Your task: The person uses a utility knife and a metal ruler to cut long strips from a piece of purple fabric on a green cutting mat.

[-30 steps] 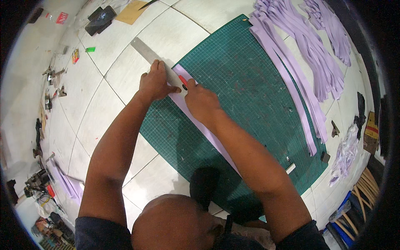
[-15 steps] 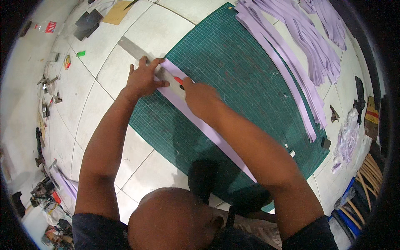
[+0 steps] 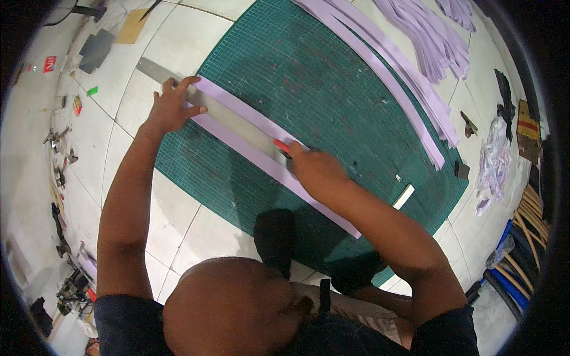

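Observation:
My left hand [image 3: 172,107] presses down with spread fingers across a long metal ruler [image 3: 225,115] near its far end. Under the ruler lies a lilac fabric strip [image 3: 255,151], showing along both sides of it. My right hand [image 3: 317,169] is closed around a cutter knife with a red body [image 3: 281,144], held against the ruler. Its blade is hidden by the fingers. Strip, ruler and hands are over a green cutting mat [image 3: 332,89] on the tiled floor.
Lilac strips [image 3: 392,83] lie across the mat's far right side, and a lilac bundle [image 3: 424,44] rests beyond. A white bar [image 3: 404,196] and a dark block [image 3: 461,169] are at the right. Metal clamps [image 3: 56,139] and small parts line the left wall.
My right hand has slid with the knife along the ruler toward the near right. My left hand still presses the ruler. The whole view has shifted, and the white bar now shows more.

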`<state>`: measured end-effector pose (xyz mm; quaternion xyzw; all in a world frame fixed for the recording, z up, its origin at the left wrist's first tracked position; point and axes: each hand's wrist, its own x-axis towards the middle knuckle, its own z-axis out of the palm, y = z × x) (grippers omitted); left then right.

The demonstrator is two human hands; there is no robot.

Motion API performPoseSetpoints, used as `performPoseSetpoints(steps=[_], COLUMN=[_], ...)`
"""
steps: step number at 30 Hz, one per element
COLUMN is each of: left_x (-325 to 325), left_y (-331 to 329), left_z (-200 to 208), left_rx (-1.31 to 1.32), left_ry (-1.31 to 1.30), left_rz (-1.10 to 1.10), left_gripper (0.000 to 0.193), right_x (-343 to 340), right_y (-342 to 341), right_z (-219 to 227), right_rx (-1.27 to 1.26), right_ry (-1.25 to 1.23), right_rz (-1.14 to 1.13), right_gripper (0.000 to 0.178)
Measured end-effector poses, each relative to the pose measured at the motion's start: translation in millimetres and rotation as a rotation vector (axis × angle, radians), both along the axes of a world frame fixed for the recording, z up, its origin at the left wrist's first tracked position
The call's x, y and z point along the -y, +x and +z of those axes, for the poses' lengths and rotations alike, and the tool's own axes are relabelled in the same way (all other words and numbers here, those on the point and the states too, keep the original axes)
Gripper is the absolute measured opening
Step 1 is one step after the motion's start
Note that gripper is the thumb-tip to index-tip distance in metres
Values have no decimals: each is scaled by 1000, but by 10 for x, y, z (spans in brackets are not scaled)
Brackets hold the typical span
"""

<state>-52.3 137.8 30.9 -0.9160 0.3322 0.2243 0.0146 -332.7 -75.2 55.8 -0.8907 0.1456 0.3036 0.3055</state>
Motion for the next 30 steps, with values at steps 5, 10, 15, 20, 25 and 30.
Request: performPoseSetpoints(steps=[5,10,15,20,25,30], left_x=[-114,-308,-289,-394,-355,-264], left_y=[79,246,343,349,383,193], left_z=[-231,-339,-417,-463,-456,-370], left_rx=[8,-30,-67,-72,-94,-54], left_ry=[-29,-152,-185,-257,-285,-315], left_rz=[-27,-124,-162,-168,-165,-82], left_gripper=[80,75,76,74,78,85], right_x=[315,633,954,1036,1247,1475], right_y=[-879,-1880,-3184,-3436,-3348,-2782], right_z=[169,363,334,261,429,758], right_rx=[-160,-454,-233,-371,-435,-192], right_ry=[-63,-119,-160,-236,-199,-208], right_rz=[31,44,8,-1,123,202], right_gripper=[26,32,27,25,28,30])
